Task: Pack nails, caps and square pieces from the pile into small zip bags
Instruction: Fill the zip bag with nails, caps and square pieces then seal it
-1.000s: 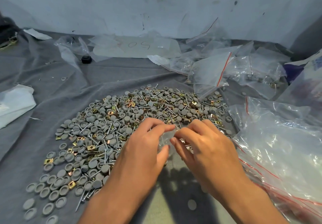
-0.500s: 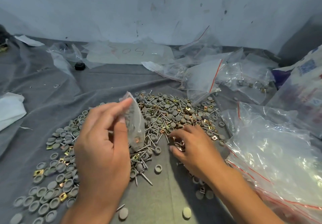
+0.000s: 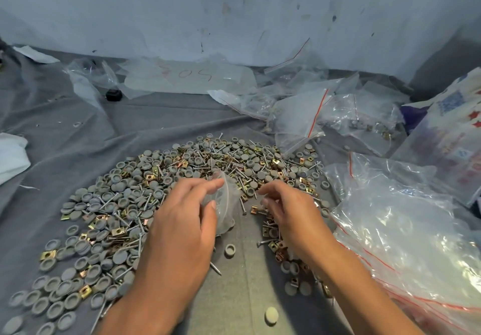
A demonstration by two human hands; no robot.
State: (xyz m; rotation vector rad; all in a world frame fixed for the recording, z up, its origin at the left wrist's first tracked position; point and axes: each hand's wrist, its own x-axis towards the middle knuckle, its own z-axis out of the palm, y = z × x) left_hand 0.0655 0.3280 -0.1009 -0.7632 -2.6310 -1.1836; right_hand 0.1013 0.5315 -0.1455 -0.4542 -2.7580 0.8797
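Note:
A wide pile (image 3: 182,178) of grey round caps, steel nails and brass-coloured square pieces is spread over the grey cloth. My left hand (image 3: 186,220) pinches a small clear zip bag (image 3: 225,199) between thumb and fingers, just above the pile's near edge. My right hand (image 3: 289,209) hovers palm down over the pile's right side, fingers curled with the tips drawn together; whether they hold small pieces is hidden. A single grey cap (image 3: 230,250) lies on the cloth between the two hands.
A large clear bag with a red zip line (image 3: 406,230) lies at the right. More zip bags (image 3: 312,110), some with parts inside, are heaped at the back right. White paper (image 3: 10,157) lies at the left edge. A wall (image 3: 234,9) closes the back.
My left hand has lowered the small bag and brought it toward the right hand. My right hand has lifted slightly off the pile and moved up to the right.

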